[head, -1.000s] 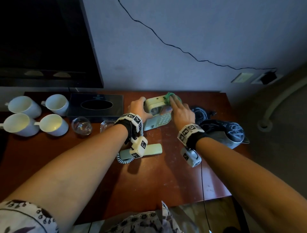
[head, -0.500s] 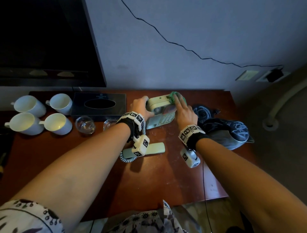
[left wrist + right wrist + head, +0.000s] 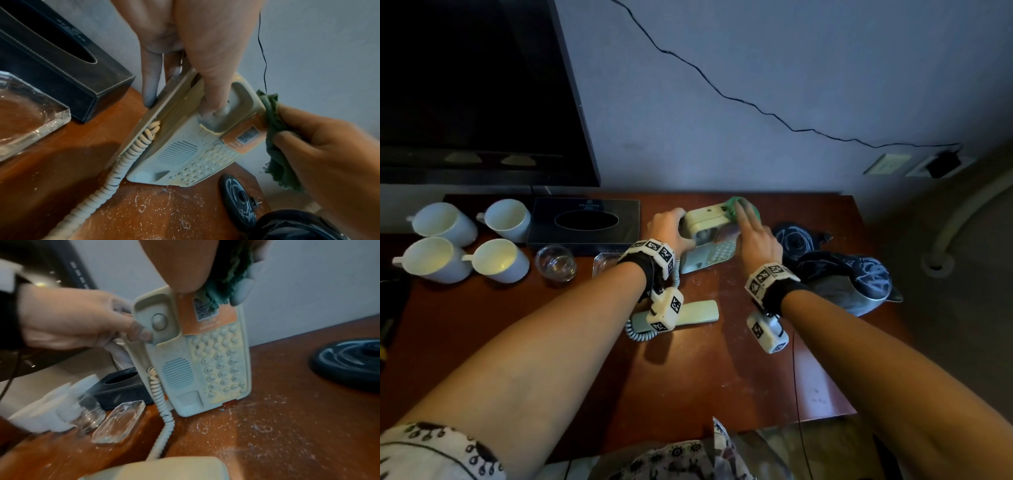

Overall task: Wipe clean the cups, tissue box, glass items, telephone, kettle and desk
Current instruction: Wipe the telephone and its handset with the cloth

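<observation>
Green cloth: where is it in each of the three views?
Head: green cloth upper centre, at the phone base's far end under the right hand.
Left wrist: right of centre, in the right hand.
Right wrist: top centre.
Shared landmark: the keypad.

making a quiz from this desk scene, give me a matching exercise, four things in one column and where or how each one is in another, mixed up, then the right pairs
Things:
1. telephone base
2. handset
3. green cloth
4. tissue box

States:
A. lies flat on the desk, off its cradle
B. pinched in the right hand, at the telephone's top right edge
C. sits at the back by the wall, right of the white cups
D. tipped up on its lower end, held by the left hand

Pairs: 1-D, 2-A, 3-B, 4-C
</observation>
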Available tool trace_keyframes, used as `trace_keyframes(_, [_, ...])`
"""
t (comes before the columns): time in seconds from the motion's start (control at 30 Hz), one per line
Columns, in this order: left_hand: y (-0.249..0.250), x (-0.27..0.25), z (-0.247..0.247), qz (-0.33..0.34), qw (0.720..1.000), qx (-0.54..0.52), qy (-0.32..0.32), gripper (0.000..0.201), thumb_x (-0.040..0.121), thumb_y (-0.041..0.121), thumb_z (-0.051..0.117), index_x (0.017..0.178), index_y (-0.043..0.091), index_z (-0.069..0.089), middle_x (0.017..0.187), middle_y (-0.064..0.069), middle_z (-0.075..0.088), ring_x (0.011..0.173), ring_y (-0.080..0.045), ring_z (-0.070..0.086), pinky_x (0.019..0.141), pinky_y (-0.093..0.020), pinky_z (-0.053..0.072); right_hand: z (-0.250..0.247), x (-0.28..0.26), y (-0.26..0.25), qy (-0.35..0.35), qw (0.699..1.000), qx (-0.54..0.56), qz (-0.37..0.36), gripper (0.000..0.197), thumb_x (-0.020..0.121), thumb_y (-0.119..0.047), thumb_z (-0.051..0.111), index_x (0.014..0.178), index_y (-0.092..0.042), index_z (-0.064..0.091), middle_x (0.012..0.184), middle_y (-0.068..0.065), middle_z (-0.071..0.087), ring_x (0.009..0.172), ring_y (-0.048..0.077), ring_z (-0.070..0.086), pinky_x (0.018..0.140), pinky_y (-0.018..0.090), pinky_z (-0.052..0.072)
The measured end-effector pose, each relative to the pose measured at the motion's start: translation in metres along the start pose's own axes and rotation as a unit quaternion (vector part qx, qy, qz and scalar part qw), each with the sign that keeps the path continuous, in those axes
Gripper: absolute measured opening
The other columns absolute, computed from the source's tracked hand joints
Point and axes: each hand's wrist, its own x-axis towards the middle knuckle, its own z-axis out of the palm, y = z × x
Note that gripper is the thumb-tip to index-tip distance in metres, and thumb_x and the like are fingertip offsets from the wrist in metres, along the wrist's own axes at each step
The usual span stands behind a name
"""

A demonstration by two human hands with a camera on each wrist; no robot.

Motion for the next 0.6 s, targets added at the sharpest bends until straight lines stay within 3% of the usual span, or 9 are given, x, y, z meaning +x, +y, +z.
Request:
trace_keyframes(0.1, [0.001, 0.001, -0.001, 0.008, 1.0, 0.012, -0.006, 0.039, 0.075, 0.028, 0.083, 0.108, 0.016, 0.067, 0.105, -0.009, 0.071, 0.096, -0.029, 0.066, 0.082, -0.038, 0.054, -0.006, 0.008, 0.012, 0.008, 0.997, 0.027, 0.078, 0.064, 0.093, -0.006, 0.043, 0.151, -0.029, 0.028, 0.158, -0.009, 0.028, 0.098, 0.034, 0.065, 0.074, 0.04, 0.053])
trace_keyframes(0.2, [0.001, 0.001, -0.001, 0.018, 0.999, 0.023, -0.02, 0.042, 0.074, 0.026, 0.085, 0.111, 0.016, 0.066, 0.106, -0.008, 0.071, 0.097, -0.029, 0.066, 0.083, -0.038, 0.054, -0.018, 0.014, 0.016, 0.025, 0.989, 0.074, 0.124, 0.054, 0.092, -0.01, 0.042, 0.143, -0.028, 0.041, 0.153, -0.005, 0.037, 0.112, 0.035, 0.06, 0.083, 0.043, 0.053])
trace_keyframes(0.3, [0.001, 0.001, -0.002, 0.022, 0.999, 0.04, -0.019, 0.044, 0.072, 0.029, 0.086, 0.11, 0.02, 0.066, 0.105, -0.008, 0.072, 0.099, -0.031, 0.066, 0.083, -0.038, 0.054, -0.029, 0.01, -0.006, 0.062, 0.996, 0.062, -0.014, 0.056, 0.091, -0.013, 0.05, 0.144, -0.029, 0.043, 0.151, -0.003, 0.041, 0.119, 0.032, 0.053, 0.083, 0.042, 0.053])
trace_keyframes(0.37, [0.003, 0.002, -0.002, 0.017, 0.999, 0.04, -0.016, 0.041, 0.073, 0.028, 0.083, 0.11, 0.021, 0.067, 0.104, -0.01, 0.072, 0.099, -0.033, 0.067, 0.083, -0.037, 0.055, -0.03, 0.005, -0.032, 0.048, 0.99, 0.028, -0.131, 0.05, 0.094, -0.025, 0.05, 0.143, -0.029, 0.046, 0.148, -0.005, 0.046, 0.114, 0.03, 0.055, 0.079, 0.038, 0.052])
trace_keyframes(0.43, [0.004, 0.002, -0.003, 0.01, 0.998, 0.051, -0.02, 0.028, 0.078, 0.027, 0.076, 0.104, 0.023, 0.066, 0.1, -0.01, 0.072, 0.097, -0.036, 0.067, 0.079, -0.032, 0.052, -0.019, 0.003, -0.047, 0.035, 0.978, -0.031, -0.205, 0.043, 0.097, -0.037, 0.043, 0.137, -0.026, 0.056, 0.141, -0.006, 0.055, 0.103, 0.029, 0.06, 0.073, 0.037, 0.054])
trace_keyframes(0.5, [0.003, 0.001, -0.004, 0.007, 0.998, 0.049, -0.025, 0.028, 0.076, 0.031, 0.077, 0.1, 0.024, 0.065, 0.097, -0.009, 0.072, 0.094, -0.035, 0.068, 0.08, -0.033, 0.054, -0.009, 0.004, -0.044, 0.041, 0.975, -0.065, -0.21, 0.044, 0.096, -0.039, 0.038, 0.13, -0.025, 0.062, 0.134, -0.005, 0.061, 0.094, 0.03, 0.063, 0.066, 0.038, 0.056])
trace_keyframes(0.6, [0.0, 0.0, -0.002, 0.009, 0.999, 0.035, -0.027, 0.041, 0.067, 0.034, 0.086, 0.102, 0.024, 0.068, 0.096, -0.006, 0.073, 0.091, -0.03, 0.068, 0.08, -0.04, 0.058, -0.013, 0.014, -0.024, 0.043, 0.988, -0.076, -0.13, 0.038, 0.098, -0.033, 0.043, 0.131, -0.025, 0.059, 0.133, -0.004, 0.061, 0.101, 0.03, 0.063, 0.071, 0.037, 0.055])
